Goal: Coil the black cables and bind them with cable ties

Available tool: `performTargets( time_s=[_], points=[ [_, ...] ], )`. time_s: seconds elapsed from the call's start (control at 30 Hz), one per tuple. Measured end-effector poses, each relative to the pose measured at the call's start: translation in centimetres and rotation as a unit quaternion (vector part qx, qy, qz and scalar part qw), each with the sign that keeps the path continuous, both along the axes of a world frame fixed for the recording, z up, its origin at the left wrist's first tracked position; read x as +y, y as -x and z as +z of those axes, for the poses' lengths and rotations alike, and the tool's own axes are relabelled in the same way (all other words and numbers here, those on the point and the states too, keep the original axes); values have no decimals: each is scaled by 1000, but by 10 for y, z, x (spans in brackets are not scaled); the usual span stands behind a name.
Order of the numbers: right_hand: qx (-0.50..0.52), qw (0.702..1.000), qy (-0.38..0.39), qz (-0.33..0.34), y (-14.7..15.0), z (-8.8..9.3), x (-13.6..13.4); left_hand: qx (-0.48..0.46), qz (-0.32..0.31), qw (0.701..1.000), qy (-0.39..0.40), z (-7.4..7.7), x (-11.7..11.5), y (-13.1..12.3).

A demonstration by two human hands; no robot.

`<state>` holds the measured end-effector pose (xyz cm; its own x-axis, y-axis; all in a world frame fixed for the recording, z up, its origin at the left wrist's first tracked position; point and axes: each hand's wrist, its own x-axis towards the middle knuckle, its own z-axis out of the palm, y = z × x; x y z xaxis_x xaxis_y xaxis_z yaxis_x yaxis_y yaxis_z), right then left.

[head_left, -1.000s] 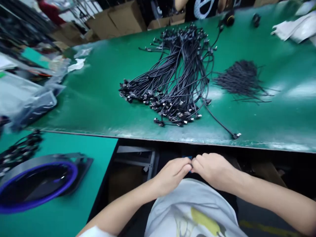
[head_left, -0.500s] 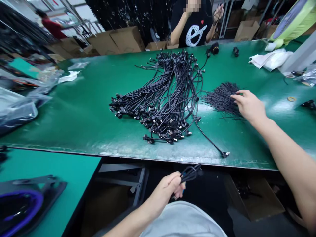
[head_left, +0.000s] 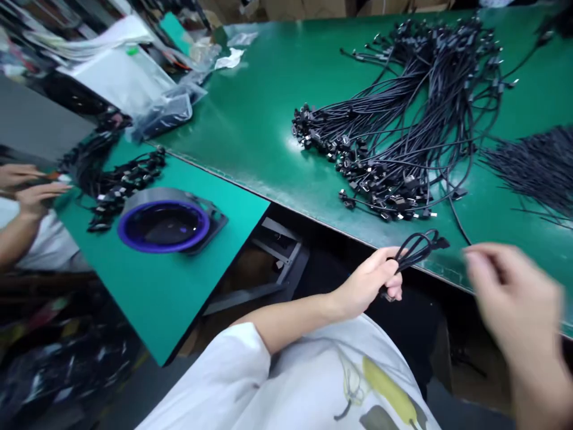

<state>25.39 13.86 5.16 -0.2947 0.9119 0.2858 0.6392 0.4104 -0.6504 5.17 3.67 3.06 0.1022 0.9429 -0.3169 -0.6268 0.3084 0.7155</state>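
My left hand (head_left: 369, 279) is closed around a coiled black cable (head_left: 414, 251) just off the front edge of the green table (head_left: 250, 137). To its right, my right hand (head_left: 514, 292) is blurred, its fingers drawn together; whatever they may hold is too small to make out. A large pile of black cables (head_left: 430, 113) with connectors at both ends lies on the table beyond my hands. One loose cable runs from the pile down toward my right hand. Thin black ties (head_left: 537, 170) lie in a heap at the right edge of the view.
A lower green side table (head_left: 197, 286) at the left bears a round purple-rimmed black bowl (head_left: 163, 227) and a bunch of black cables (head_left: 129, 179). Another person's hands (head_left: 36, 188) are at its far left. Plastic bags (head_left: 168, 110) lie on the table's left corner.
The view has swung left and down. My right hand has left the heap of thin ties and come near my left hand, which still holds the coiled cable.
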Motion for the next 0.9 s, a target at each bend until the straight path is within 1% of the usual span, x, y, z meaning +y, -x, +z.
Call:
performTargets(
  time_s=[0.03, 0.07, 0.13, 0.17, 0.2, 0.23, 0.27, 0.3, 0.33, 0.37, 0.4, 0.43, 0.47, 0.5, 0.53, 0.6, 0.63, 0.67, 0.7, 0.77, 0.83, 0.9],
  points=[
    [9, 999, 27, 43, 15, -11, -26, 2, -1, 1000, -13, -1, -2, 0],
    [34, 996, 58, 62, 29, -22, -47, 12, 0, 1000, -26, -2, -4, 1],
    [63, 990, 84, 89, 49, -37, -74, 53, 7, 997, -47, -5, -7, 4],
    [53, 992, 63, 100, 54, -40, -81, 86, 12, 995, -56, -6, -10, 7],
    [19, 993, 12, 115, 56, -40, -82, 127, 17, 989, -66, -7, -12, 10],
    [-34, 988, -66, 137, 57, -38, -81, 177, 21, 980, -82, -8, -14, 14],
    [-94, 969, -160, 164, 55, -35, -77, 233, 25, 967, -104, -8, -17, 18],
    [-148, 934, -258, 199, 53, -29, -72, 289, 26, 948, -130, -8, -20, 22],
    [-191, 887, -343, 245, 52, -22, -67, 339, 17, 928, -153, -8, -23, 26],
    [-220, 836, -406, 298, 51, -14, -62, 379, -4, 911, -165, -8, -26, 30],
    [-237, 788, -445, 353, 52, -5, -57, 408, -36, 898, -162, -8, -29, 34],
    [-247, 747, -468, 403, 54, 4, -54, 420, -74, 894, -141, -9, -31, 36],
    [-251, 713, -484, 440, 58, 13, -52, 408, -111, 899, -110, -10, -33, 39],
    [-256, 685, -502, 462, 62, 21, -52, 373, -139, 914, -77, -11, -34, 41],
    [-259, 659, -522, 474, 67, 28, -53, 320, -153, 934, -50, -13, -35, 42],
    [-278, 609, -562, 485, 76, 39, -56, 192, -144, 970, -25, -17, -35, 44],
    [-289, 591, -574, 487, 79, 42, -58, 141, -132, 981, -18, -20, -35, 44],
    [-298, 581, -578, 489, 82, 44, -59, 110, -119, 987, -7, -21, -35, 45],
    [-305, 578, -576, 491, 85, 44, -60, 97, -109, 989, 7, -23, -35, 45],
    [-301, 591, -570, 485, 87, 42, -61, 92, -104, 990, 32, -25, -35, 47],
    [-301, 602, -570, 471, 88, 40, -62, 87, -114, 989, 41, -25, -36, 48],
    [-329, 600, -569, 456, 88, 40, -65, 79, -124, 988, 40, -23, -37, 49]
  ],
)
